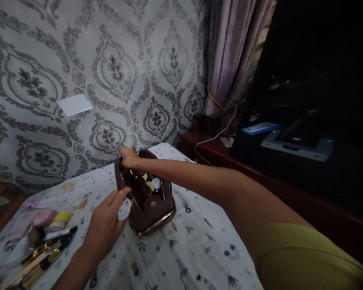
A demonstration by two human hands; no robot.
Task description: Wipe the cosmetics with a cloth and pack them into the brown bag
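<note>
An unzipped dark brown bag (148, 217) with a gold zip stands on the patterned white cloth. Inside it lie a bottle with a white cap (156, 184) and several round gold-coloured items. My left hand (104, 221) is at the bag's near left side, closed on a small round white lid-like piece (125, 209); its exact kind is unclear. Across the bag reaches my right arm, and my right hand (128, 157) grips the bag's far left rim. Some of the right fingers are hidden behind that edge.
Brushes (45, 262), a pink sponge-like piece (44, 217), a yellow-lidded jar (62, 219) and other cosmetics lie on the cloth (175, 257) at left. A patterned wall (117, 80) stands behind. At right is a dark red cabinet (205, 147) with a white cable (218, 135).
</note>
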